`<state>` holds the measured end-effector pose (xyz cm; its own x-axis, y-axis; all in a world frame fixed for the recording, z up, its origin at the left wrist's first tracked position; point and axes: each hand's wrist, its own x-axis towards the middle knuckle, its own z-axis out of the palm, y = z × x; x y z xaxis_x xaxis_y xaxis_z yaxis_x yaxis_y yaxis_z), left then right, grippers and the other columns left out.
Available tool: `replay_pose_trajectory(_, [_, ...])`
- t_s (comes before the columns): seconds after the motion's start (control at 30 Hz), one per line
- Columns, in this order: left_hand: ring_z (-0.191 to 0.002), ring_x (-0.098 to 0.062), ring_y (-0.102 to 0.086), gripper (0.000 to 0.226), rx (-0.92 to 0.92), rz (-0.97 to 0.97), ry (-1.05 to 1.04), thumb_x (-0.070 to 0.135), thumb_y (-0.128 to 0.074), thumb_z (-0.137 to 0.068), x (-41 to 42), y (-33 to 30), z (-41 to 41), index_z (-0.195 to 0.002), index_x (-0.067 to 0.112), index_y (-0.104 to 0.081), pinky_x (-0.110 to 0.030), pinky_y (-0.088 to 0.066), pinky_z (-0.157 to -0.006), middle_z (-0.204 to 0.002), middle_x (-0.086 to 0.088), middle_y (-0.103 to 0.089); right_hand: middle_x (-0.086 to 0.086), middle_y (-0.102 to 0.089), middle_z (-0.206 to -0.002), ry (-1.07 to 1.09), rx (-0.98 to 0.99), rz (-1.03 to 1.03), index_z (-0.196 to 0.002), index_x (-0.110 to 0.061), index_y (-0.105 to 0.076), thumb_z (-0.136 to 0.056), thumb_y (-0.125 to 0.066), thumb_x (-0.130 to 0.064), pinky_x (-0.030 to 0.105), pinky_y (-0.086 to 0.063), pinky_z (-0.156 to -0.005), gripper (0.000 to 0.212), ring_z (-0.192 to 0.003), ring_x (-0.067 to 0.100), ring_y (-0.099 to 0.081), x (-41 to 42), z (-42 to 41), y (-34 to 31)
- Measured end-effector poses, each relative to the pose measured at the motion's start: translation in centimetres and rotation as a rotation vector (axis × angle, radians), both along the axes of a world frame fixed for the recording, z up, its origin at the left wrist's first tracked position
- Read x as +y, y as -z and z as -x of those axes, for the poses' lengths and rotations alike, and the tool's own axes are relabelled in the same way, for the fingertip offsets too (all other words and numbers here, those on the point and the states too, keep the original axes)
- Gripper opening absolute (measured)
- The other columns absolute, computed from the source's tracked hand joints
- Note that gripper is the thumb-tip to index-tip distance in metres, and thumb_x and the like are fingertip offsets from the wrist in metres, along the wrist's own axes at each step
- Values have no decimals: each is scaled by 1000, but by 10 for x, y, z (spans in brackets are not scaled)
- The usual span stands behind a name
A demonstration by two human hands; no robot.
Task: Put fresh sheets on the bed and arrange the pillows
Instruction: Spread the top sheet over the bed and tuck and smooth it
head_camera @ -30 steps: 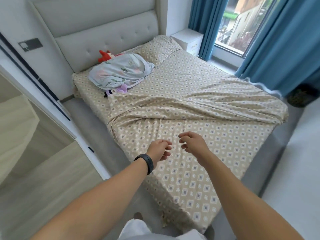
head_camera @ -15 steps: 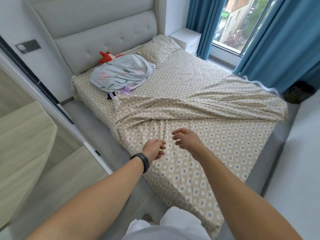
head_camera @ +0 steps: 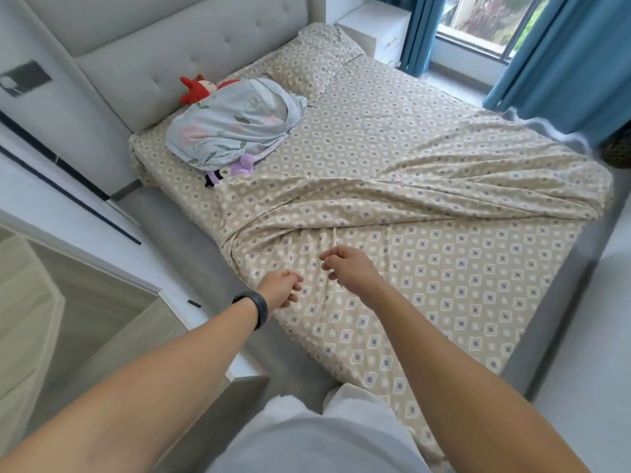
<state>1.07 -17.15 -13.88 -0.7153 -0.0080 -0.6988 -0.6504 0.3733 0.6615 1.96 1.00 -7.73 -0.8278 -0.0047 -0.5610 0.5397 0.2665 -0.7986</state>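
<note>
Here, in the head view, the person stands at the foot corner of the bed with both bare arms stretched out over it. The left hand, with a black band on its wrist, hangs above the near left edge of the mattress; its fingers are loosely curled and the grip holds nothing. The right hand hovers just beside it, a little farther in, fingers also loosely curled and apart from the cloth, so that grip is empty too.

A beige patterned sheet covers the mattress. On top lies a second cover in the same pattern, spread over the foot half, with its upper edge bunched in a long crumpled fold that runs across the bed from the left side to the right corner.

At the head end, a matching pillow lies against the grey padded headboard. Beside it rests a pillow in a pale floral case, with a red soft toy behind it and a purple toy poking out at its near edge.

Blue curtains hang at the window on the right, next to a white nightstand.
</note>
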Motion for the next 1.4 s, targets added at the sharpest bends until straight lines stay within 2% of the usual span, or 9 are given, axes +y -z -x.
replay_pose_trajectory(0.27, [-73,-18,-59,25,72,232,134,20,-44,-100,-53,28,97,-103,22,-69,-31,-50,-68,-92,1,-65,0,-71,-103,-122,-41,-52,-110,-18,-69,-98,-48,-16,31,-52,-78,24,-83,15,-61,-38,91,19])
replay_pose_trajectory(0.4, [-75,-15,-59,32,42,319,223,22,-45,-100,-95,66,160,-123,22,-67,-29,-47,-68,-90,5,-67,1,-61,-136,-295,-89,-164,-135,-19,-63,-100,-47,-18,34,-48,-97,38,-114,20,-60,-76,151,45])
replay_pose_trajectory(0.5, [-83,-18,-58,39,-43,345,294,24,-43,-102,-127,96,211,-135,18,-61,-29,-46,-82,-108,-2,-68,1,-39,-155,-281,-100,-218,-143,-24,-55,-100,-49,-22,30,-48,-91,43,-116,18,-57,-104,197,65])
replay_pose_trajectory(0.6, [-121,-26,-56,46,-168,380,346,27,-43,-102,-162,127,263,-147,19,-49,-31,-44,-97,-149,-6,-48,2,-28,-160,-304,-130,-281,-147,-25,-50,-100,-51,-25,26,-45,-88,48,-123,17,-52,-139,246,83])
replay_pose_trajectory(0.7, [-128,-29,-53,46,-224,406,422,26,-41,-104,-186,154,311,-149,15,-45,-29,-43,-93,-155,-9,-40,2,-38,-156,-374,-174,-271,-149,-24,-48,-100,-50,-22,24,-48,-78,49,-107,14,-60,-172,293,101])
replay_pose_trajectory(0.8, [-122,-31,-56,41,-224,459,559,22,-40,-104,-199,183,350,-138,8,-56,-38,-47,-101,-141,-14,-55,2,-53,-148,-463,-218,-271,-147,-22,-50,-101,-50,-23,36,-49,-100,46,-122,22,-59,-197,327,122])
replay_pose_trajectory(1.0, [-151,-32,-12,50,-367,555,701,31,-36,-99,-217,274,386,-148,31,-43,-49,-8,-123,-161,-11,-22,0,-60,-139,-542,-375,-302,-146,-22,-51,-102,-47,-24,30,-46,-96,44,-117,21,-60,-218,364,181])
replay_pose_trajectory(1.23, [-152,-29,7,61,-397,544,636,14,-43,-94,-212,314,392,-145,48,-40,-49,-18,-119,-164,13,14,0,-64,-129,-527,-440,-334,-136,-23,-59,-103,-48,-27,30,-47,-92,35,-108,23,-65,-216,398,226])
replay_pose_trajectory(1.4, [-151,-30,-2,49,-369,637,684,25,-40,-99,-217,321,412,-148,31,-42,-48,-20,-118,-165,7,-3,-2,-65,-108,-497,-431,-380,-126,-21,-63,-101,-49,-24,25,-41,-78,28,-87,16,-59,-197,409,229])
